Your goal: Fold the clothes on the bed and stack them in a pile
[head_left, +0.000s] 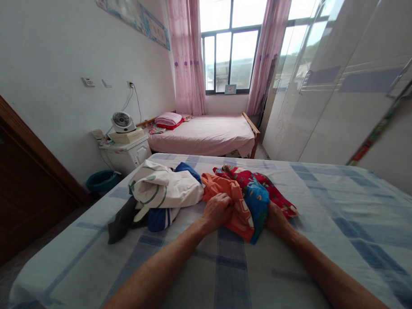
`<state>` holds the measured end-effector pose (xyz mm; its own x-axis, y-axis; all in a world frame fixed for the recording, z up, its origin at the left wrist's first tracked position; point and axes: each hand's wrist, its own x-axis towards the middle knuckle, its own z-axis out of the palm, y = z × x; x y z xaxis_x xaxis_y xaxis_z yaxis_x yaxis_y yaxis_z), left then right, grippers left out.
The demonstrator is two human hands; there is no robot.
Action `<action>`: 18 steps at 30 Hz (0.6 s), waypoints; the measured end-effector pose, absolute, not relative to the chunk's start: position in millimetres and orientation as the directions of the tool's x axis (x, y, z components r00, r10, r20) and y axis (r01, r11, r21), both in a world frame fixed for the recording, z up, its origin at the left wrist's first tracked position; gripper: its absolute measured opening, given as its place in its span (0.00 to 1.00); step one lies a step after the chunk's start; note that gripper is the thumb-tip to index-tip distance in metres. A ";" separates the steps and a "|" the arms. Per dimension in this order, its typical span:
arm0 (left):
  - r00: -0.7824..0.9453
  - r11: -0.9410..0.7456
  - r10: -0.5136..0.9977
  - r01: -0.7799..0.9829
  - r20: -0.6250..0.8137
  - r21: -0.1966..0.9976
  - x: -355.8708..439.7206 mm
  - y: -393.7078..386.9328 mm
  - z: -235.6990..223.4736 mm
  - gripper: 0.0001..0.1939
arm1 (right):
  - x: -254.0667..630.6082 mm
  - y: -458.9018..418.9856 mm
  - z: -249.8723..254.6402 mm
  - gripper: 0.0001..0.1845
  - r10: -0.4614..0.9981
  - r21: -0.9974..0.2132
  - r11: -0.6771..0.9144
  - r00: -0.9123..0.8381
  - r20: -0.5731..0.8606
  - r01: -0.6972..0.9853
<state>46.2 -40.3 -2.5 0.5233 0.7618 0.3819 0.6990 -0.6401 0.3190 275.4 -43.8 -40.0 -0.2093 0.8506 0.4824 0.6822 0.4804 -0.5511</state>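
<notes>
My left hand (217, 212) is closed, its fingers pinching the orange garment (224, 187), which has pale lettering on its side. Against that garment lies a blue printed cloth (256, 198); whether the two are one piece I cannot tell. At the blue cloth's right edge, my right hand (276, 218) grips it, with most fingers hidden behind the fabric. Just beyond is a crumpled red patterned garment (273, 188). To the left, a heap holds a white garment with green lines (169, 187), a dark cloth (122, 220) and blue cloth with white stripes (159, 219).
The clothes lie on a bed with a blue-and-white checked sheet (314, 259). A pink-covered bed (205, 134) stands beyond, under the window. At left are a white nightstand (134, 152) with a fan (123, 121), and a bin (102, 180). A glossy wardrobe (313, 119) lines the right.
</notes>
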 end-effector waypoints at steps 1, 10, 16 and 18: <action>0.514 -0.641 0.761 0.689 0.396 0.339 44.8 -40.6 -3.3 0.05 | 274.9 -44.8 -38.6 0.16 0.854 -0.554 0.474 -0.206 0.477 0.684; 0.099 -0.524 0.835 0.443 0.542 0.727 10.4 -37.3 71.3 0.05 | 273.2 -48.5 -32.8 0.12 0.875 -0.581 0.447 -0.198 0.442 0.680; 0.146 -0.545 0.793 0.604 0.592 0.581 -31.9 -26.0 101.5 0.05 | 273.7 -47.4 -33.9 0.16 0.865 -0.580 0.467 -0.209 0.456 0.668; 0.020 -0.494 0.798 0.594 0.602 0.635 -45.8 -19.6 112.8 0.06 | 273.8 -47.7 -33.8 0.17 0.862 -0.574 0.475 -0.223 0.454 0.668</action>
